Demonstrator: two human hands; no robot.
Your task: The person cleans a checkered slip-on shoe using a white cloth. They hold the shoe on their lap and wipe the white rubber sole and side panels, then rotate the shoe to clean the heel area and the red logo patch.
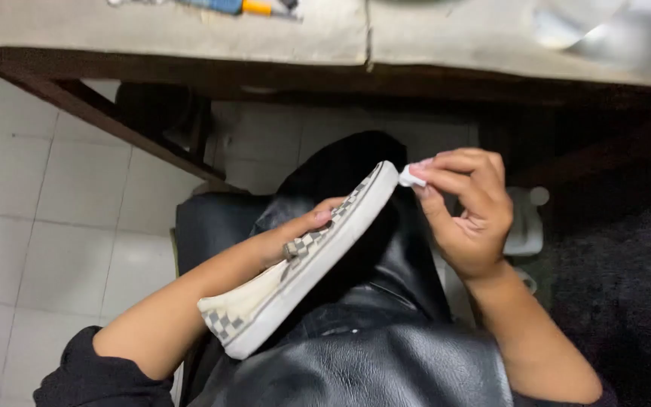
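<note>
Over the lap of a seated person, two bare hands work on a checkered slip-on shoe.

From the head camera looking down: the left hand [307, 230] is tucked inside the shoe [295, 264], fingertips curling out over its opening, and holds it tilted with the toe raised toward the upper right and the heel low at the lower left. The shoe is cream with grey-and-white checks and a thick white sole that faces the viewer. The right hand [465, 215] pinches a small white cloth [410, 178] between thumb and fingers, pressed against the rubber edge of the toe. Black glossy trousers [371, 354] lie beneath. A pale bench [190, 34] spans the top, its near edge just above the hands, with a blue-and-orange tool [239, 7] near its far edge. White floor tiles [54, 203] fill the left.
</note>
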